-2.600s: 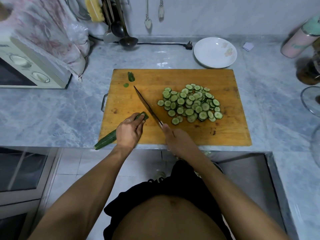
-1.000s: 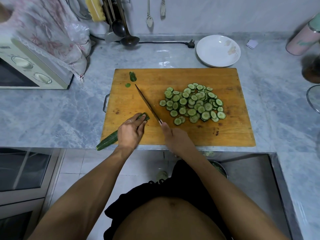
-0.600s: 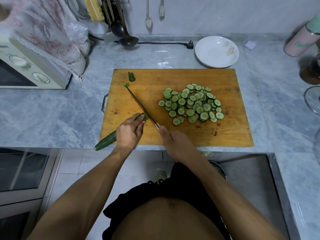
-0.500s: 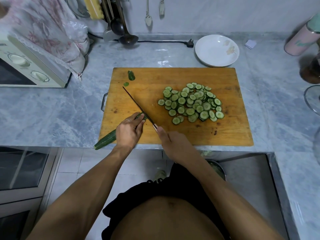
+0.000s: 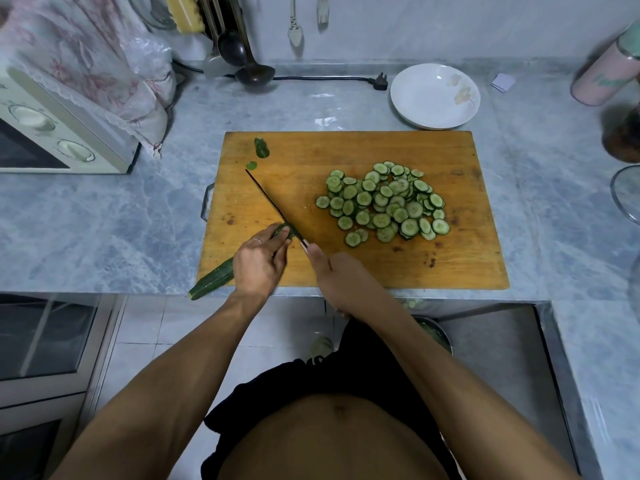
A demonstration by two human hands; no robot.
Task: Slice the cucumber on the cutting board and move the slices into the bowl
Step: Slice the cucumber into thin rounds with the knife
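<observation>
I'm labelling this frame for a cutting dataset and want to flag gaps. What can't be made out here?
Head view only:
- Knife handle: covered by the right hand.
- Middle of the cucumber: under the left hand.
- Whether the blade has cut through: seen edge-on, too thin to tell.
- Metal bowl below the counter: mostly behind the right arm and counter edge.
- Lower slices in the slice pile: overlapped by upper ones.

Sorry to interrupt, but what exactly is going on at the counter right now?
A person is slicing a cucumber on a wooden cutting board. The left hand holds the cucumber down while the right hand grips a knife set against its end. A pile of slices lies on the board; the white bowl behind it holds none.
</observation>
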